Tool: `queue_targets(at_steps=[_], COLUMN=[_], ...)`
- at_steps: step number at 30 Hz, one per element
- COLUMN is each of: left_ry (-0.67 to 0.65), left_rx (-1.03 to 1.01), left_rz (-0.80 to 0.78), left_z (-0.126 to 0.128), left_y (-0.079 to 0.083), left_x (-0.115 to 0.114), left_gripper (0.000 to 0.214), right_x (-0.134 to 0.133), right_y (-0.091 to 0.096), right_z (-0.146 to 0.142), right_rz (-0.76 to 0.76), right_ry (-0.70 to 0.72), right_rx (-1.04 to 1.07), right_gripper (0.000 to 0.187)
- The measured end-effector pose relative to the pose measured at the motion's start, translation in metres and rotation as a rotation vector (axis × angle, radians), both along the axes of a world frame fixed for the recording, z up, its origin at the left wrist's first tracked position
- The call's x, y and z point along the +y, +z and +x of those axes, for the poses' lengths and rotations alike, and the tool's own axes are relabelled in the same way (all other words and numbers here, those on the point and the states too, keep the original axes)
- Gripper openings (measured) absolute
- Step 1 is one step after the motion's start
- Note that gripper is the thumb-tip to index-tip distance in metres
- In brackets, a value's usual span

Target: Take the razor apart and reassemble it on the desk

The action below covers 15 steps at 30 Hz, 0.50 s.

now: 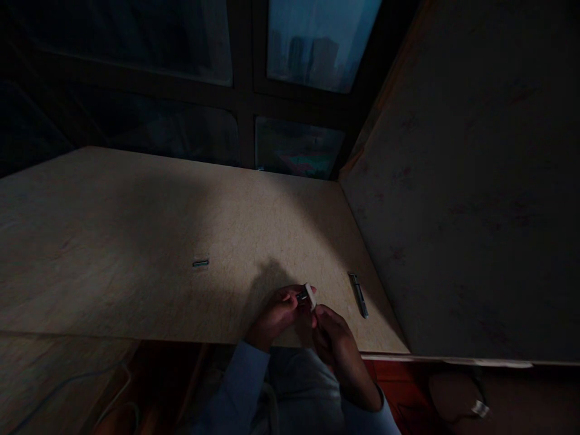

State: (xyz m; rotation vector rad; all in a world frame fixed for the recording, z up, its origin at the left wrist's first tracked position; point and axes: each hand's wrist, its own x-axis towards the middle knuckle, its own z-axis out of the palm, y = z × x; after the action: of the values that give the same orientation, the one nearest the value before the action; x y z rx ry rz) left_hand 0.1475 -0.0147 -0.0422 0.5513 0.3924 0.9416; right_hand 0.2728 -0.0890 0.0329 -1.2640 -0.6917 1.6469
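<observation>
Both hands meet over the near edge of a pale plywood board [136,241]. My left hand [276,317] pinches a small dark piece with a white end [308,296] between thumb and fingers. My right hand [333,338] is closed beside it, its fingertips touching the same small piece from the right. The dim light hides what the piece is.
A short dark metal pin [200,263] lies on the board to the left. A longer dark metal tool [359,294] lies near the board's right edge. An upright plywood panel [453,199] stands on the right. Dark windows [317,42] are behind. A cable [67,386] lies on the floor.
</observation>
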Motion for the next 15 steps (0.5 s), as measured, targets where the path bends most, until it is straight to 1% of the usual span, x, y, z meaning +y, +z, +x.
queue_targets(at_steps=[2, 4, 6, 8, 10, 13, 15], left_ry=[0.022, 0.024, 0.038, 0.057, 0.068, 0.006, -0.046], left_rx=[0.025, 0.039, 0.026, 0.0, -0.023, -0.061, -0.072], left_rz=[-0.033, -0.051, -0.055, -0.049, -0.042, 0.011, 0.048], left_z=[0.003, 0.005, 0.007, 0.007, 0.006, 0.001, -0.002], left_y=[-0.006, -0.01, -0.011, -0.008, -0.003, 0.008, 0.014], left_x=[0.001, 0.002, 0.001, 0.0, -0.001, -0.002, -0.003], left_gripper=[0.023, 0.021, 0.022, 0.023, 0.028, 0.039, 0.044], right_x=[0.0, 0.0, -0.001, -0.002, -0.003, -0.004, -0.003], right_y=[-0.001, -0.002, -0.001, 0.001, 0.004, 0.005, 0.004], right_z=[0.0, -0.001, -0.002, -0.003, -0.004, -0.006, -0.007], right_rz=[-0.008, -0.003, 0.005, 0.018, 0.041, 0.084, 0.096], right_ry=[-0.043, -0.074, -0.096, -0.096, -0.053, 0.064, 0.112], right_rx=[-0.03, -0.063, -0.085, -0.089, -0.074, -0.065, -0.076], right_gripper=[0.051, 0.052, 0.052, 0.052, 0.053, 0.052, 0.052])
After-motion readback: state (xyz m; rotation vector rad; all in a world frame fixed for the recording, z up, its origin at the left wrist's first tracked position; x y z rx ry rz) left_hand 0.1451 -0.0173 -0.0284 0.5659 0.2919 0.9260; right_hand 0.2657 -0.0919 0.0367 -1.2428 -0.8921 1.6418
